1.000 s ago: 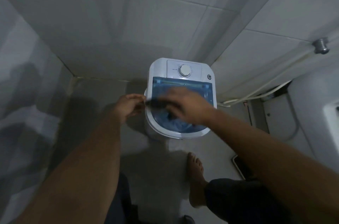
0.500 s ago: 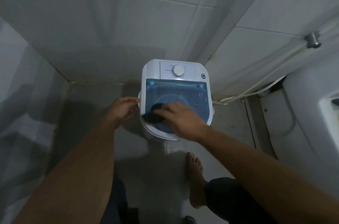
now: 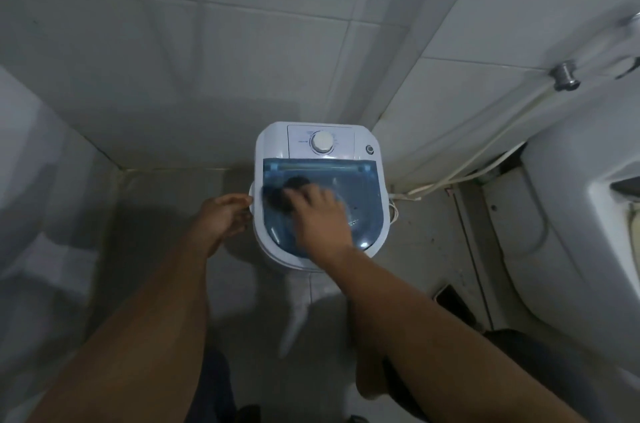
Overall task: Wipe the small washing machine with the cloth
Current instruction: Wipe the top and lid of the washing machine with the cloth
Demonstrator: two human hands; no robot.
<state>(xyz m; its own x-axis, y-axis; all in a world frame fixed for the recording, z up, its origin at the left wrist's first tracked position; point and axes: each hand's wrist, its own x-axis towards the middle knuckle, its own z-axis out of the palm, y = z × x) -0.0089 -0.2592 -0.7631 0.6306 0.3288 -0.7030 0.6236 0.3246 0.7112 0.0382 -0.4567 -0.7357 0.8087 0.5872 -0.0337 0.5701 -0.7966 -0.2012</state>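
Observation:
A small white washing machine [image 3: 273, 142] with a see-through blue lid [image 3: 363, 200] and a round white dial stands on the floor in the tiled corner. My right hand [image 3: 320, 218] presses a dark cloth [image 3: 280, 195] flat on the left part of the lid, near its hinge side. The cloth is blurred and partly hidden under my fingers. My left hand [image 3: 221, 218] curls against the machine's left side at the rim, holding its edge.
Tiled walls meet right behind the machine. A white cord [image 3: 460, 176] runs along the wall to the right. A large white fixture [image 3: 575, 214] fills the right side. My knee [image 3: 374, 377] shows at the bottom, and a dark mat [image 3: 453, 301] lies on the floor.
My right hand has slid the cloth from the lid's front left up toward the back left. My left hand stays on the machine's left side. The view has shifted a little.

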